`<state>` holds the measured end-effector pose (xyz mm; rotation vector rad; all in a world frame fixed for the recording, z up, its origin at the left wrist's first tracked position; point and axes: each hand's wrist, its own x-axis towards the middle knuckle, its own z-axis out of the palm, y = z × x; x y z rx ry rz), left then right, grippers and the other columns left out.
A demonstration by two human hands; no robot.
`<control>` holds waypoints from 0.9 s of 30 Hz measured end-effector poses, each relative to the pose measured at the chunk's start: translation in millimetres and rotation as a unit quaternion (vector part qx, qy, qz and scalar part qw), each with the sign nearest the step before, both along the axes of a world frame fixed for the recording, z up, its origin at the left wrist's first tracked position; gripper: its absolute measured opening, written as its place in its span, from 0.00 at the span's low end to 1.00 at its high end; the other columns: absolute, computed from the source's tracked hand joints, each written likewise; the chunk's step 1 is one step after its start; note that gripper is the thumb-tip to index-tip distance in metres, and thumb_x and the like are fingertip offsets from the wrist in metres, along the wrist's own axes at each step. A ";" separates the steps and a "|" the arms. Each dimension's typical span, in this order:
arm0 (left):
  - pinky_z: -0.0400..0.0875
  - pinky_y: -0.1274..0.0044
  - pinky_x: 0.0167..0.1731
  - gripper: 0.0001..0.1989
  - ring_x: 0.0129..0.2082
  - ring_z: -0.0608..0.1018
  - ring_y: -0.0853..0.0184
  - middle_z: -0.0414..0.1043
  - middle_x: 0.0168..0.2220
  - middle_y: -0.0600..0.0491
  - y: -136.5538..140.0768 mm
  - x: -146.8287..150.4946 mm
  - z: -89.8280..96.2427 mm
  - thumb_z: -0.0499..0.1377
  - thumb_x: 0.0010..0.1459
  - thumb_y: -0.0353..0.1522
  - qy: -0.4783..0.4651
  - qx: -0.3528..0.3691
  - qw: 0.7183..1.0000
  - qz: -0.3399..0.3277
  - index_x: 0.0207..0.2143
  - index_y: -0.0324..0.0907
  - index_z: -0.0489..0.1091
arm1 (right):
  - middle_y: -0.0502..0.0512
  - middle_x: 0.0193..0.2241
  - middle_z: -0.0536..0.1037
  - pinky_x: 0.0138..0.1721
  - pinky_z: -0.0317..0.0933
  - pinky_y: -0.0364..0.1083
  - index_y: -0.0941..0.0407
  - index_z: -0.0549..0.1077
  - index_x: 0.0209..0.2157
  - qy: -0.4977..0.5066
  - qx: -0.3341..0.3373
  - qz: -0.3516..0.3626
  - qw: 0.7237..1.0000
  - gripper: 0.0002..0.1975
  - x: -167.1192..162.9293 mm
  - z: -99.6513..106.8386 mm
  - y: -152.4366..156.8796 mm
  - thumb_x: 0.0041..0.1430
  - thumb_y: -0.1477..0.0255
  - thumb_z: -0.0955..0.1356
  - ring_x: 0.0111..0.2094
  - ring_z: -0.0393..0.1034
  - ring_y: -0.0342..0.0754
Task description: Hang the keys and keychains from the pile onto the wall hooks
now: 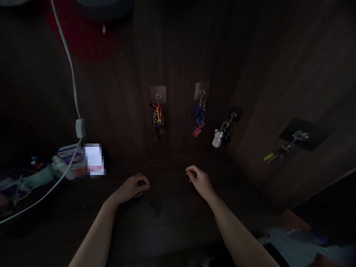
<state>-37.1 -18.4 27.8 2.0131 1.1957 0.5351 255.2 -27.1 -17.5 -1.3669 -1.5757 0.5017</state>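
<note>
My left hand [135,186] rests low over the dark wooden surface [172,230], its fingers bent and pinched together. A small shiny metal piece [138,194] shows under the fingers; its kind is too dim to make out. Just right of that hand, a dark small thing [155,208] lies blurred on the surface. Farther right, my right hand [200,181] is held with fingers curled and closed; whatever may be in them is hidden. Ahead of the hands, a bunch of keys with a colourful braided cord [158,120] hangs from a wall hook [158,97].
More hooks carry a blue-and-pink key bunch [199,116], keys with a silver fob [217,138] and a yellow-tipped key [269,157]. At left a white cable [72,74] with an inline switch [80,128] hangs before boxes [69,152] and a white bottle [62,167].
</note>
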 end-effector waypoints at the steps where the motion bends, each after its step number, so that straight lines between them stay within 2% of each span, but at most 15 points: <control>1: 0.66 0.80 0.30 0.09 0.30 0.72 0.69 0.69 0.32 0.55 -0.5 1.4 0.2 0.57 0.51 0.38 -0.004 0.012 1.000 0.005 0.28 0.43 0.72 | 0.48 0.23 0.71 0.24 0.59 0.41 0.53 0.69 0.31 0.000 -0.001 0.000 1.000 0.07 -0.2 0.3 -0.2 0.55 0.67 0.62 0.21 0.67 0.42; 7: 0.67 0.78 0.34 0.08 0.32 0.73 0.67 0.70 0.31 0.55 -0.1 9.5 -2.2 0.55 0.52 0.36 0.003 0.072 0.997 0.034 0.28 0.44 0.72 | 0.49 0.25 0.73 0.26 0.59 0.42 0.52 0.70 0.31 -0.035 0.001 0.004 0.999 0.07 -1.4 2.7 -1.0 0.55 0.69 0.61 0.24 0.68 0.44; 10: 0.67 0.74 0.40 0.07 0.37 0.74 0.64 0.71 0.34 0.52 3.0 14.1 -7.2 0.54 0.53 0.32 0.007 0.139 0.989 0.047 0.31 0.44 0.72 | 0.50 0.28 0.74 0.30 0.60 0.43 0.52 0.70 0.32 -0.060 0.006 -0.011 0.998 0.07 -2.3 4.4 -2.4 0.56 0.70 0.61 0.28 0.69 0.46; 13: 0.64 0.71 0.46 0.11 0.42 0.73 0.63 0.72 0.37 0.51 1.8 17.9 -6.2 0.52 0.53 0.27 0.005 0.178 0.984 0.029 0.33 0.45 0.73 | 0.51 0.32 0.75 0.32 0.59 0.43 0.52 0.70 0.32 -0.079 0.016 -0.007 0.997 0.07 -3.8 5.5 -4.0 0.56 0.71 0.61 0.34 0.69 0.47; 15: 0.63 0.71 0.48 0.15 0.44 0.72 0.63 0.72 0.41 0.52 -3.2 18.1 0.1 0.52 0.50 0.23 0.005 0.167 0.986 -0.007 0.34 0.47 0.74 | 0.52 0.33 0.74 0.31 0.59 0.43 0.53 0.70 0.32 -0.087 0.018 0.010 0.996 0.07 -4.9 5.7 -4.8 0.56 0.72 0.60 0.35 0.69 0.47; 17: 0.61 0.71 0.50 0.17 0.48 0.70 0.64 0.71 0.46 0.53 -10.2 16.1 8.8 0.53 0.49 0.23 0.011 0.117 0.991 -0.069 0.35 0.49 0.75 | 0.52 0.33 0.74 0.31 0.59 0.43 0.53 0.70 0.31 -0.092 0.018 0.019 0.995 0.07 -5.8 5.8 -5.1 0.56 0.72 0.60 0.35 0.69 0.47; 19: 0.58 0.69 0.53 0.17 0.51 0.68 0.63 0.70 0.49 0.56 -16.5 13.6 15.9 0.56 0.48 0.25 0.028 0.052 0.988 -0.141 0.36 0.53 0.76 | 0.51 0.32 0.74 0.31 0.59 0.43 0.53 0.70 0.31 -0.094 0.018 0.016 0.995 0.08 -6.2 5.9 -4.9 0.56 0.72 0.60 0.34 0.69 0.47; 22: 0.50 0.64 0.57 0.12 0.54 0.66 0.59 0.72 0.48 0.59 -20.2 15.0 18.0 0.62 0.46 0.31 0.044 0.014 0.984 -0.171 0.34 0.55 0.77 | 0.51 0.32 0.74 0.32 0.60 0.43 0.53 0.70 0.31 -0.086 0.013 0.013 0.996 0.08 -6.1 6.1 -4.2 0.56 0.72 0.60 0.34 0.69 0.47; 25: 0.44 0.63 0.59 0.03 0.43 0.74 0.63 0.77 0.37 0.57 -17.8 24.0 12.0 0.62 0.49 0.35 0.022 0.027 0.987 -0.157 0.28 0.53 0.77 | 0.51 0.31 0.75 0.32 0.59 0.44 0.52 0.70 0.31 -0.092 0.007 0.014 0.996 0.08 -6.3 6.3 -3.4 0.56 0.72 0.60 0.33 0.70 0.47; 27: 0.45 0.64 0.58 0.06 0.35 0.76 0.66 0.77 0.31 0.57 -15.7 29.1 8.3 0.60 0.52 0.36 0.000 0.043 0.989 -0.145 0.27 0.51 0.77 | 0.51 0.31 0.75 0.33 0.59 0.44 0.52 0.70 0.31 -0.097 0.006 0.016 0.995 0.08 -6.7 6.4 -3.1 0.56 0.72 0.60 0.33 0.70 0.47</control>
